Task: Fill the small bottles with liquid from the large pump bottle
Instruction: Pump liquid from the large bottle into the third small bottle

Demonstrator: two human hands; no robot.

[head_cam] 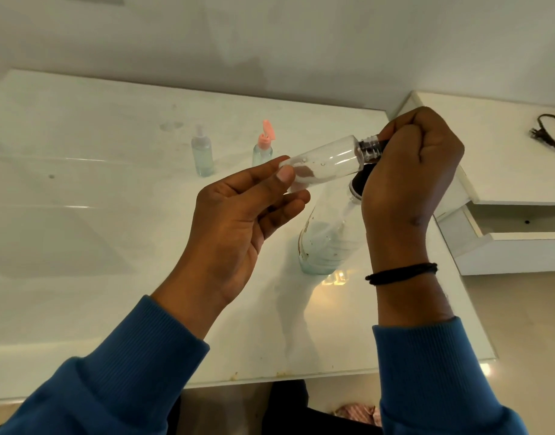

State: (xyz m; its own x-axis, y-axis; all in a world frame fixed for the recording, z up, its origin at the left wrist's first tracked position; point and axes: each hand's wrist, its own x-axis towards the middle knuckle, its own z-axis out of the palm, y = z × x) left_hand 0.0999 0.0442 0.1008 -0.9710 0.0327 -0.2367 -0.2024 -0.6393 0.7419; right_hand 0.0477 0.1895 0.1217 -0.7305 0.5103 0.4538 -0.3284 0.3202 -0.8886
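Observation:
My left hand [238, 215] pinches the base of a small clear bottle [328, 160], held on its side in the air with its open threaded neck toward my right hand [408, 177]. That hand is curled over the black pump head of the large clear bottle [326, 243], with the dark nozzle at the small bottle's neck. The large bottle stands on the white counter [144, 277] under my hands, with pale liquid in its lower part. Two more small bottles stand farther back: one with a clear spray top [202, 155] and one with an open pink flip cap [263, 146].
A basin [50, 233] is sunk into the counter at the left. A white shelf unit [505, 227] stands at the right, with a black cable [549, 130] on top. Cloth lies on the floor [357, 414] below the counter's front edge.

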